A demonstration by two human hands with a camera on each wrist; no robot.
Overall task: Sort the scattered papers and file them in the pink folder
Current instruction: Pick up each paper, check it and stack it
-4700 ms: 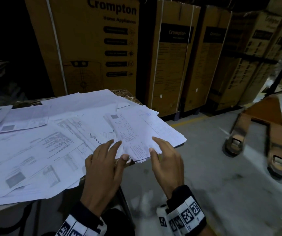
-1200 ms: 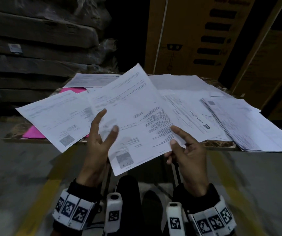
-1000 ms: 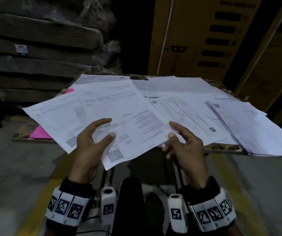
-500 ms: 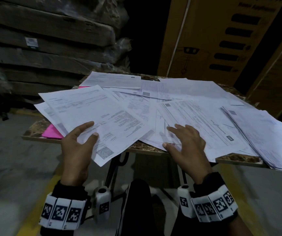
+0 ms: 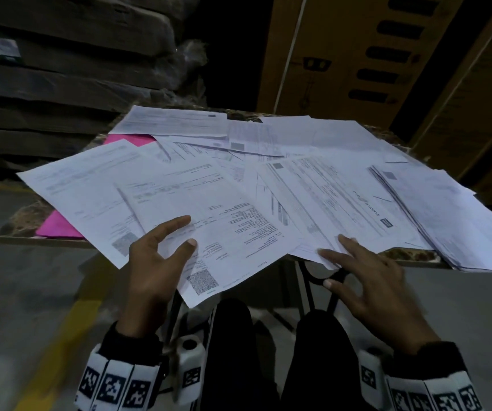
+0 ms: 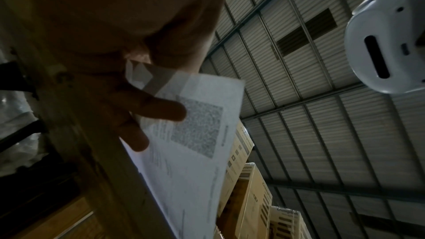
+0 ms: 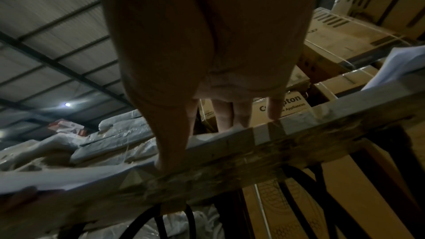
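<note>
Several printed white papers lie scattered over a small table. A pink folder shows at the table's left side, mostly covered by sheets. My left hand pinches a printed sheet with a QR code, thumb on top and fingers beneath; the sheet overhangs the front edge. My right hand rests with straight fingers on the papers at the front edge, thumb below the rim. From the right wrist, the fingers reach over the table edge.
A squared stack of papers lies at the table's right end, overhanging it. Tall cardboard boxes stand behind the table, dark wrapped bundles at the back left. A yellow floor line runs at the lower left. My legs are under the front edge.
Both hands held the sheet raised a second ago. The right hand has let go and come down on the papers at the front edge; the left has lowered the sheet over the pile.
</note>
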